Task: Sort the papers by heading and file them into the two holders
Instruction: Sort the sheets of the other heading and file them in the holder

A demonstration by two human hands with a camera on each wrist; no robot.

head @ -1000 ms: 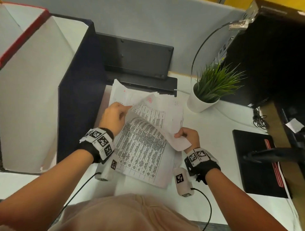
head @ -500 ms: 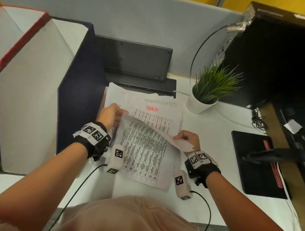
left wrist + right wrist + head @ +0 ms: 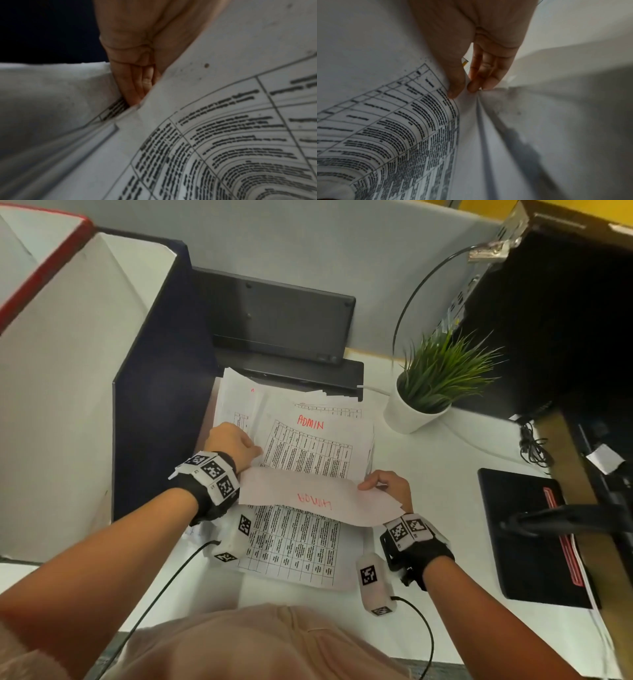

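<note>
A stack of printed table sheets lies on the white desk in the head view. Its top sheet is curled back toward me, with red writing showing reversed through its back. My left hand grips that sheet's left edge, fingers tucked behind the paper. My right hand pinches its right edge between thumb and fingertips. The uncovered sheet is headed "ADMIN" in red. A red-trimmed white holder and a navy holder stand at the left.
A potted plant stands right of the stack. A black device sits behind the papers against the grey partition. A black pad with a red strip lies at the right, near cables and a dark monitor.
The top sheet has been peeled further back toward me and now curls over itself, uncovering the red "ADMIN" heading beneath. Both hands came nearer with its edges.
</note>
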